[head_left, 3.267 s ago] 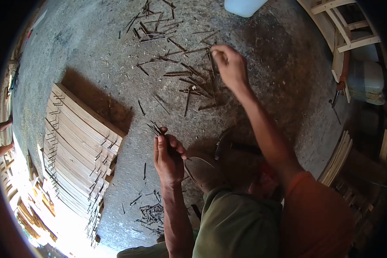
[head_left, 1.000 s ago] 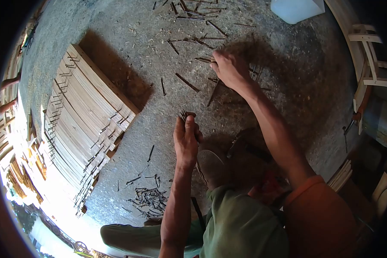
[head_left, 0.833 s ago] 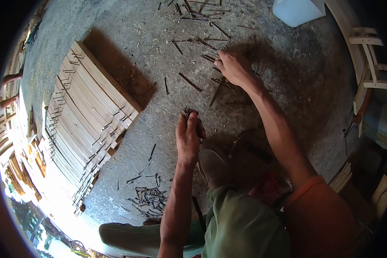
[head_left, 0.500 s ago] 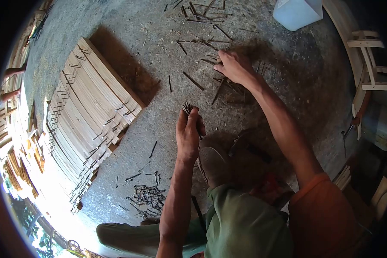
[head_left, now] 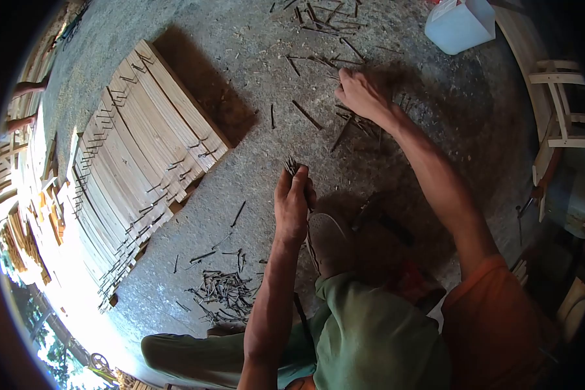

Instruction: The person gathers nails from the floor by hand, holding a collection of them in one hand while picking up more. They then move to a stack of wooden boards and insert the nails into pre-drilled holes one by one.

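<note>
My left hand [head_left: 292, 207] is closed around a small bundle of dark nails [head_left: 290, 167], whose ends stick up above my fingers. My right hand [head_left: 363, 94] reaches far forward onto the concrete floor [head_left: 403, 162], fingers down among scattered loose nails [head_left: 348, 127]; whether it grips one I cannot tell. More scattered nails [head_left: 322, 16] lie further away near the top edge. I crouch over the floor, green trousers [head_left: 370, 338] below.
A stack of thin wooden slats with nails sticking out [head_left: 146, 153] lies at the left. A heap of dark nails [head_left: 224, 292] lies near my left knee. A white plastic container [head_left: 458, 25] stands at the top right, a wooden frame [head_left: 562, 104] at the right.
My right hand has stayed low among the scattered nails, picking at them. My left hand keeps the bundle upright. The view has shifted, so everything sits lower and rightward in frame.
</note>
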